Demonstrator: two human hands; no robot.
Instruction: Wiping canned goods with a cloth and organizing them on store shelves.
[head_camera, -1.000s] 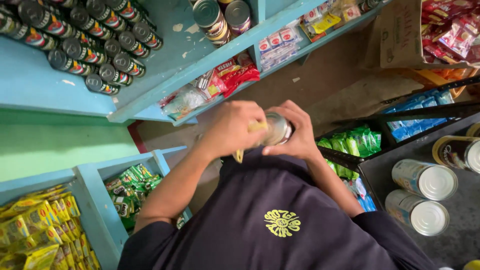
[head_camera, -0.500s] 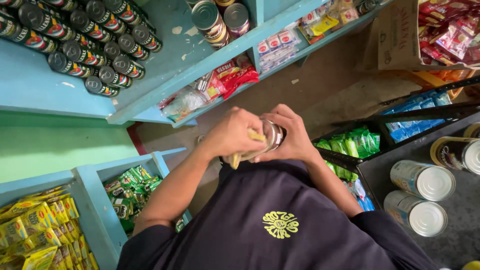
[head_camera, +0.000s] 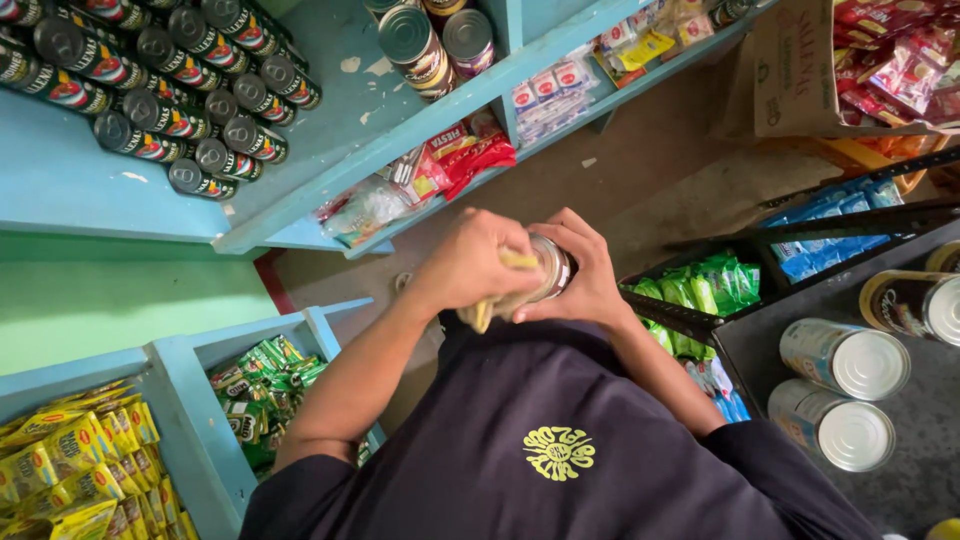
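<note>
Little is changed since the earlier frames: the can (head_camera: 548, 272) is kept between both hands above the dark shirt (head_camera: 560, 450), tipped slightly further. Blue shelving (head_camera: 330, 130) is seen at the far left, stocked with dark tins (head_camera: 160, 70). Large silver-topped cans (head_camera: 845, 360) are laid at the right. The left hand (head_camera: 470, 262) is closed over a yellow cloth (head_camera: 482, 312) pressed on the can; the right hand (head_camera: 585, 275) is wrapped around the can's far side.
</note>
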